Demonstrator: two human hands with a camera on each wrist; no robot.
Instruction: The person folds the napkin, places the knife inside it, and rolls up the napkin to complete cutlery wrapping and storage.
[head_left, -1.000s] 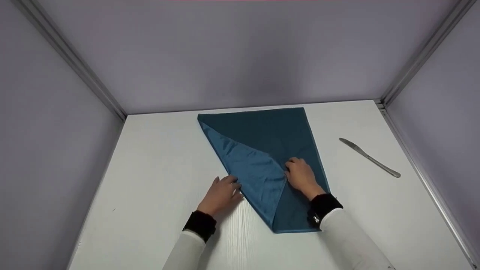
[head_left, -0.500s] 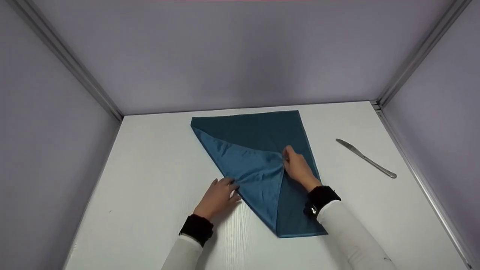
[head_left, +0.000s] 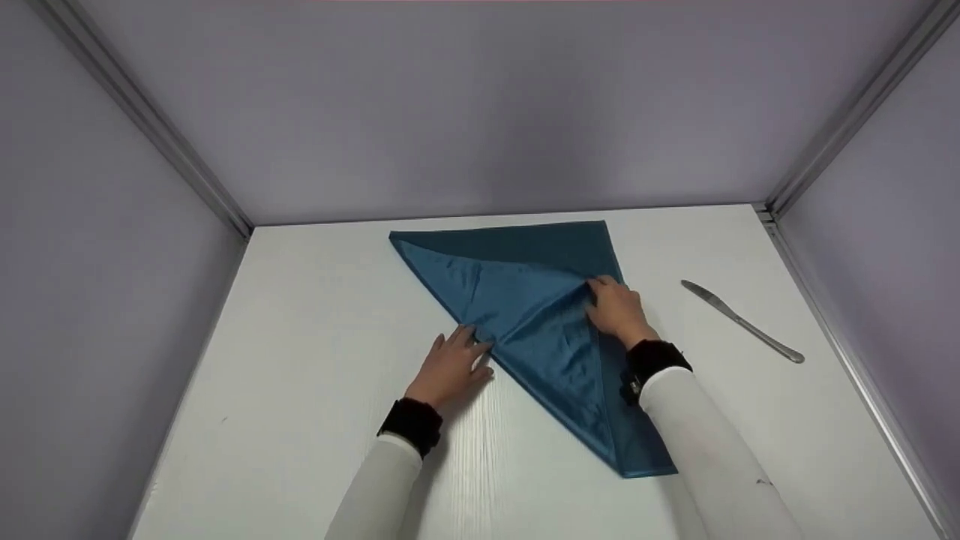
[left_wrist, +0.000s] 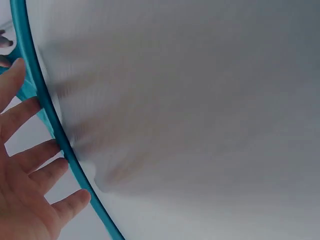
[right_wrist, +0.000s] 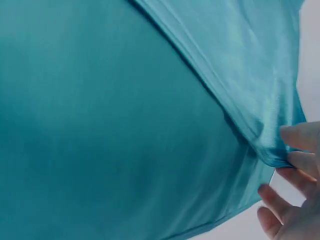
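Cloth (head_left: 525, 315) is spread on the table (head_left: 315, 315), near its far edge and a little right of the middle, with one point reaching toward the near edge. Its lighter flap is now carried farther across than half a second ago: the flap's corner, then near the middle of the cloth, is brought up close to the right edge, and the fold line along the left side runs longer and straighter. The corner is pinched by the right hand (head_left: 616, 309), fingers curled on the fabric; in the right wrist view the fingertips (right_wrist: 295, 137) are seen nipping the bunched hem. The left hand (head_left: 452, 367) is laid flat, fingers spread and relaxed, on the table at the left fold, its fingertips touching the crease; it has been moved slightly toward the far edge along that crease. From this the diagonal fold is judged nearly complete, with the flap still loose and wrinkled and not yet pressed down. A knife (head_left: 742, 321) lies untouched near the right edge, well apart from the cloth.
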